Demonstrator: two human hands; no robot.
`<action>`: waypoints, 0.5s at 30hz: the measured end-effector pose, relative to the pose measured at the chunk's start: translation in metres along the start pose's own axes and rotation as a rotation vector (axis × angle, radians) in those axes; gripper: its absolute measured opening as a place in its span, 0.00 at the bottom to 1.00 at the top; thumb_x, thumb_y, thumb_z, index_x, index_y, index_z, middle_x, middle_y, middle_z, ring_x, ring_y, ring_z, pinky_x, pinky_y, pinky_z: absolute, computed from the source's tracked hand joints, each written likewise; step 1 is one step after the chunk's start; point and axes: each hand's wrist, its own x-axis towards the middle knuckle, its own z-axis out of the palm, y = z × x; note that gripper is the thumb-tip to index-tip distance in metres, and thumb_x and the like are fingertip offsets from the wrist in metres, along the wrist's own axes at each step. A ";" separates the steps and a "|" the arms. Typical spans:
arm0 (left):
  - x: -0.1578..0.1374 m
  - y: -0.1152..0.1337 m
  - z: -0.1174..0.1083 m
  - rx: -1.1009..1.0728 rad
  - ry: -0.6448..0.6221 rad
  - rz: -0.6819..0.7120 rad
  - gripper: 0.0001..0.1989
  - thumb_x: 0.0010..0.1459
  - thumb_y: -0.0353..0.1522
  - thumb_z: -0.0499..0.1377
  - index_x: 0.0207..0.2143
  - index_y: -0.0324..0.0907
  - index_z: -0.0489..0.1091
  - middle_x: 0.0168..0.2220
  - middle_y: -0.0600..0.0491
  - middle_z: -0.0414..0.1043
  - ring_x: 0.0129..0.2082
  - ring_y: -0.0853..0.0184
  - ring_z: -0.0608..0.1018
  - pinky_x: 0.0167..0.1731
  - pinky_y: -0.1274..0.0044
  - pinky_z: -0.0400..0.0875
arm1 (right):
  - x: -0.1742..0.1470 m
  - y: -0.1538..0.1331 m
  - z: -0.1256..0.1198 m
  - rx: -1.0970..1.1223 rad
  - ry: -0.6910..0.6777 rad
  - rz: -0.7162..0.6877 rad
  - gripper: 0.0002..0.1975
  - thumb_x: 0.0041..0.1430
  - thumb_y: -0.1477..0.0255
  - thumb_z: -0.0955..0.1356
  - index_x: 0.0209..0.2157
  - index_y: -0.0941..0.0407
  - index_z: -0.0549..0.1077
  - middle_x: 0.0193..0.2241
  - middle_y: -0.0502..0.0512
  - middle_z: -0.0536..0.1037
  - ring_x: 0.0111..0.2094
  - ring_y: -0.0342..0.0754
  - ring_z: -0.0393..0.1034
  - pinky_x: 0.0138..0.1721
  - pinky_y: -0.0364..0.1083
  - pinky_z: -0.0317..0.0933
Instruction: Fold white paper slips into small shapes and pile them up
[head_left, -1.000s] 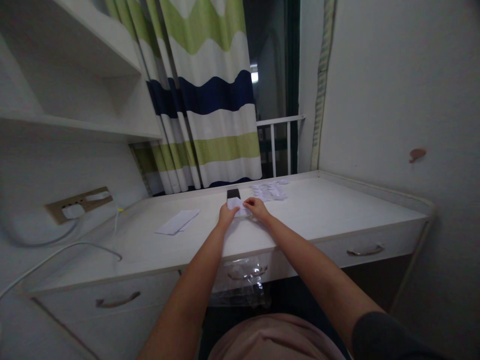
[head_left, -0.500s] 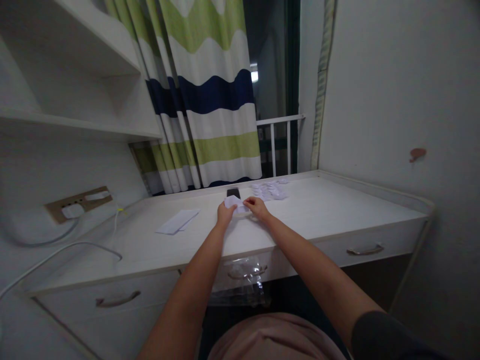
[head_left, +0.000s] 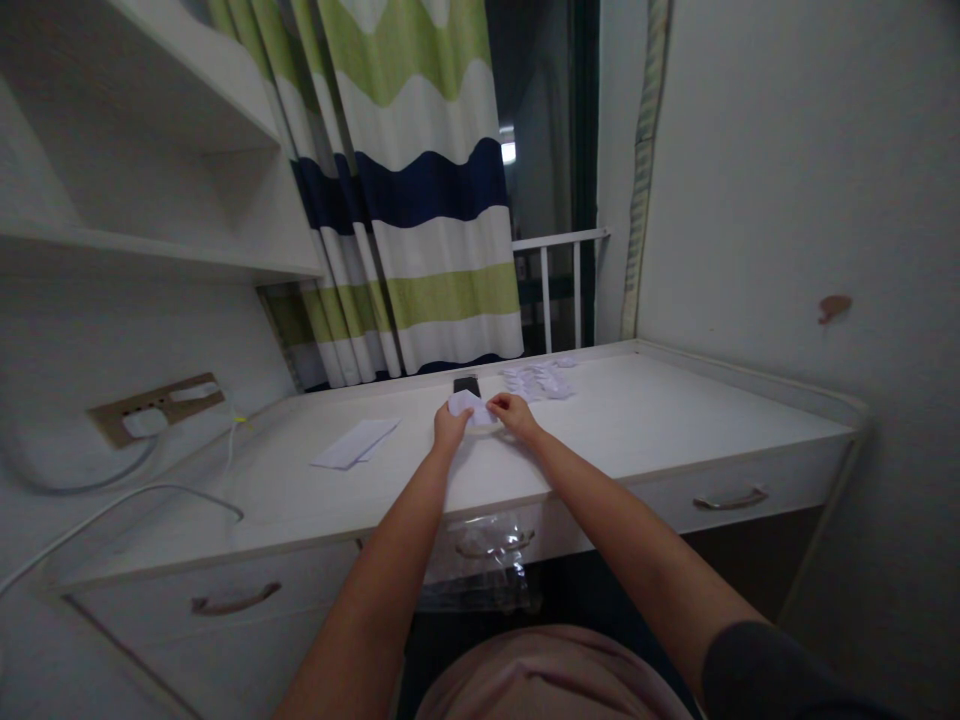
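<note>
Dark grey short sleeve, dusty-pink cloth across the front, bare forearms

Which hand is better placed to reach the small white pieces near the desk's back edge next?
Probably the right hand: the small white pieces lie just beyond it. The left hand is farther away, at the held paper's left side.

Left forearm and right forearm stretch forward, converging; the left hand grips with thumb uppermost, the right hand, just beside it, pinches thumb to fingertips.
</note>
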 end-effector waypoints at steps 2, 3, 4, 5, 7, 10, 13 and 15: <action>0.000 0.000 0.000 -0.011 0.030 -0.007 0.14 0.42 0.27 0.61 0.35 0.34 0.71 0.36 0.44 0.75 0.35 0.62 0.76 0.38 0.74 0.68 | 0.000 0.000 0.000 0.008 -0.004 0.005 0.06 0.46 0.70 0.66 0.22 0.59 0.71 0.17 0.49 0.70 0.21 0.41 0.62 0.26 0.41 0.55; 0.001 -0.001 0.000 -0.016 0.042 -0.008 0.14 0.42 0.27 0.61 0.35 0.35 0.71 0.35 0.44 0.75 0.35 0.62 0.76 0.38 0.74 0.68 | 0.000 -0.001 0.000 0.012 -0.005 0.008 0.06 0.46 0.70 0.66 0.22 0.59 0.71 0.17 0.49 0.70 0.21 0.41 0.62 0.26 0.41 0.56; 0.001 -0.001 0.000 -0.021 0.048 -0.006 0.14 0.42 0.27 0.61 0.35 0.35 0.71 0.35 0.45 0.75 0.35 0.62 0.76 0.38 0.74 0.68 | 0.000 -0.001 0.000 0.015 -0.007 0.012 0.06 0.46 0.71 0.66 0.22 0.59 0.71 0.17 0.49 0.70 0.21 0.41 0.63 0.26 0.41 0.56; 0.001 -0.001 0.000 -0.022 0.050 -0.003 0.14 0.42 0.27 0.61 0.35 0.35 0.71 0.35 0.45 0.75 0.35 0.62 0.76 0.38 0.74 0.68 | 0.000 0.000 0.000 0.016 -0.009 0.014 0.06 0.46 0.71 0.66 0.22 0.59 0.71 0.17 0.49 0.70 0.21 0.41 0.63 0.26 0.41 0.56; 0.002 -0.002 0.000 -0.013 0.046 0.002 0.14 0.41 0.27 0.61 0.34 0.35 0.72 0.35 0.45 0.75 0.35 0.62 0.76 0.38 0.74 0.68 | 0.001 0.000 0.000 0.013 -0.010 0.021 0.05 0.45 0.72 0.66 0.22 0.59 0.70 0.17 0.49 0.70 0.22 0.41 0.63 0.26 0.41 0.56; 0.002 -0.002 0.000 0.005 0.041 0.005 0.14 0.41 0.27 0.61 0.34 0.35 0.71 0.35 0.44 0.75 0.35 0.61 0.75 0.37 0.74 0.68 | 0.001 0.000 0.001 -0.001 0.005 0.035 0.04 0.45 0.73 0.65 0.22 0.59 0.70 0.17 0.49 0.71 0.22 0.41 0.63 0.27 0.41 0.56; 0.003 -0.002 0.000 0.003 0.027 0.010 0.14 0.41 0.27 0.61 0.34 0.34 0.71 0.35 0.44 0.75 0.35 0.61 0.75 0.37 0.74 0.68 | 0.001 0.001 0.001 -0.018 0.017 0.040 0.04 0.45 0.74 0.65 0.21 0.59 0.70 0.17 0.49 0.70 0.22 0.41 0.63 0.27 0.41 0.56; 0.003 -0.003 0.001 -0.012 0.002 0.012 0.14 0.41 0.27 0.61 0.34 0.34 0.71 0.35 0.44 0.75 0.35 0.61 0.76 0.37 0.74 0.68 | 0.001 0.002 0.001 -0.024 0.025 0.031 0.04 0.45 0.73 0.66 0.20 0.59 0.70 0.18 0.49 0.71 0.22 0.42 0.63 0.27 0.41 0.56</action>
